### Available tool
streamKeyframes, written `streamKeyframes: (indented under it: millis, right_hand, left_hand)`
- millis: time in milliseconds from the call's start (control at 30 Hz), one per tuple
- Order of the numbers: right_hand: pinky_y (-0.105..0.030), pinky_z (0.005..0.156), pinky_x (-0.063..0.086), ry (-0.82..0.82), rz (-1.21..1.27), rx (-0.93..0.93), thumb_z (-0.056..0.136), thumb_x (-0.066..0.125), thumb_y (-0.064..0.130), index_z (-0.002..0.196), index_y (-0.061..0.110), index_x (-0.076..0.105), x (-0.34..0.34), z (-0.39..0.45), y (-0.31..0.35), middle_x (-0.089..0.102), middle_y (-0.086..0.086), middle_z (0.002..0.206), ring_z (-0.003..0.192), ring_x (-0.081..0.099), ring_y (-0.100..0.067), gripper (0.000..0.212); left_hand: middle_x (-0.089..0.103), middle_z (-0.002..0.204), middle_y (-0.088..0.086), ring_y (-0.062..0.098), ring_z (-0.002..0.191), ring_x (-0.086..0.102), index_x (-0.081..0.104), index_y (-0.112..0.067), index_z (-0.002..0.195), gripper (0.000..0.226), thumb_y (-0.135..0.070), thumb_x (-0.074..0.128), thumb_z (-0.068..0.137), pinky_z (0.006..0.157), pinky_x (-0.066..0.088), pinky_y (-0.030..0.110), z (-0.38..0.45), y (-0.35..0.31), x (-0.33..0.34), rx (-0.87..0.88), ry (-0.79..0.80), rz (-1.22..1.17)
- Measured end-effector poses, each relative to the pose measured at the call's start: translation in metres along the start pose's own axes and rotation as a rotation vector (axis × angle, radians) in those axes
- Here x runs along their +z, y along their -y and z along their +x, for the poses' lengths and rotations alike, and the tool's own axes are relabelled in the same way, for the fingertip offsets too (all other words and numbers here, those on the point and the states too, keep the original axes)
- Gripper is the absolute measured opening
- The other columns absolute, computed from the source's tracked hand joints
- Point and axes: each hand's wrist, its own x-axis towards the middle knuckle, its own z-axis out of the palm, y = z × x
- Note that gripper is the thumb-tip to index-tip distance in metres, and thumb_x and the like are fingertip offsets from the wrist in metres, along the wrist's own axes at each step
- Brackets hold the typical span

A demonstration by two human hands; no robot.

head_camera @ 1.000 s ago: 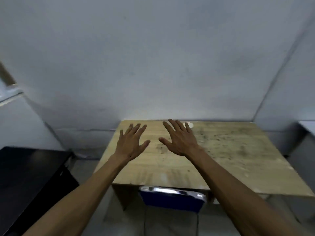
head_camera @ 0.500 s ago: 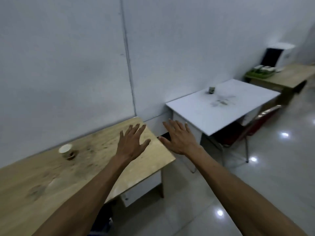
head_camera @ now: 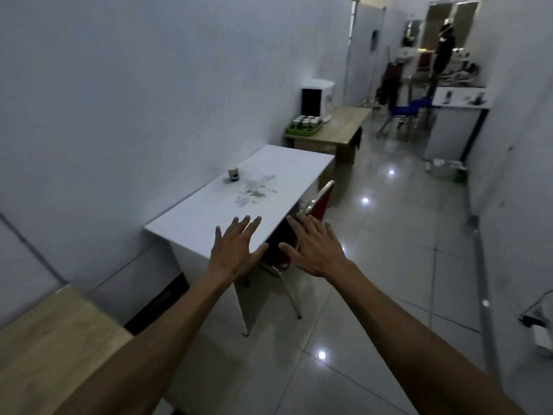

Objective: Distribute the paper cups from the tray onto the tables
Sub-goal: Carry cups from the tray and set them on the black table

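Note:
My left hand point(head_camera: 236, 250) and my right hand point(head_camera: 317, 250) are stretched out in front of me, palms down, fingers spread, holding nothing. Beyond them stands a white table point(head_camera: 287, 163) along the left wall with one paper cup point(head_camera: 233, 174) near the wall. Further back, a wooden table point(head_camera: 344, 130) carries a green tray point(head_camera: 302, 131) with several paper cups point(head_camera: 305, 121) in it. A corner of another wooden table point(head_camera: 45, 339) shows at the bottom left.
A red chair point(head_camera: 318, 205) is tucked under the white table. A white-and-black appliance point(head_camera: 317, 98) stands behind the tray. A tiled aisle point(head_camera: 374, 265) runs along the tables. Far back are a blue chair point(head_camera: 407, 110), a white counter point(head_camera: 460, 98) and a person point(head_camera: 443, 52).
My view has swung right, from the wooden table with its cup to the white table and the corridor. Both hands stay open and outstretched.

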Motion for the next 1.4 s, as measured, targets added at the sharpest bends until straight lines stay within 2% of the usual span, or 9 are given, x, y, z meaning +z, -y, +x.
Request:
streamKeyframes:
  millis: [133,400,600,867,1133,1400]
  right_hand:
    - [-0.054,0.125,0.003,-0.022,-0.026,0.082,0.098,0.028,0.068,0.16,0.03,0.008,-0.007,0.049,-0.078,0.007,-0.001,0.169,0.155,0.005,-0.025,0.076]
    - [-0.054,0.125,0.004,-0.044,-0.044,0.194,0.099,0.031,0.066,0.16,0.031,0.007,-0.037,0.165,-0.218,0.01,-0.001,0.168,0.155,0.006,-0.024,0.074]
    - [-0.054,0.125,0.005,-0.036,-0.072,0.272,0.099,0.029,0.066,0.16,0.029,0.008,-0.051,0.236,-0.316,0.007,-0.003,0.168,0.155,0.005,-0.025,0.075]
    - [-0.053,0.125,0.003,-0.029,-0.073,0.285,0.098,0.029,0.067,0.16,0.03,0.005,-0.06,0.357,-0.461,0.007,-0.004,0.169,0.155,0.004,-0.025,0.076]
    - [-0.053,0.124,0.003,0.012,-0.066,0.217,0.099,0.03,0.066,0.16,0.028,0.007,-0.095,0.508,-0.606,0.01,-0.004,0.168,0.155,0.006,-0.025,0.076]
    - [-0.054,0.124,0.01,0.021,-0.036,0.112,0.1,0.033,0.062,0.16,0.028,0.009,-0.09,0.655,-0.699,0.012,-0.004,0.167,0.155,0.009,-0.025,0.073]
  left_hand:
    - [0.016,0.167,-0.003,0.022,0.155,0.009,0.016,-0.037,0.158,0.071,-0.063,0.041,0.097,0.122,0.003,0.056,0.092,-0.042,0.034,0.085,0.043,-0.019]
    - [0.02,0.166,0.0,0.025,0.155,0.013,0.019,-0.035,0.158,0.072,-0.065,0.041,0.096,0.122,0.006,0.061,0.291,-0.109,0.085,0.216,0.091,-0.057]
    - [0.019,0.166,-0.002,0.023,0.155,0.012,0.021,-0.035,0.157,0.071,-0.063,0.044,0.096,0.122,0.001,0.057,0.404,-0.168,0.115,0.277,0.098,-0.079]
    - [0.02,0.166,0.0,0.025,0.155,0.013,0.019,-0.035,0.157,0.074,-0.062,0.048,0.095,0.121,0.002,0.059,0.572,-0.223,0.177,0.269,0.096,-0.07]
    - [0.02,0.166,0.0,0.027,0.154,0.015,0.02,-0.033,0.158,0.073,-0.061,0.046,0.096,0.121,0.005,0.059,0.752,-0.276,0.219,0.169,0.066,-0.119]
    - [0.026,0.164,0.0,0.026,0.153,0.021,0.027,-0.034,0.156,0.07,-0.06,0.05,0.095,0.121,0.008,0.059,0.902,-0.28,0.276,0.039,0.043,-0.162]
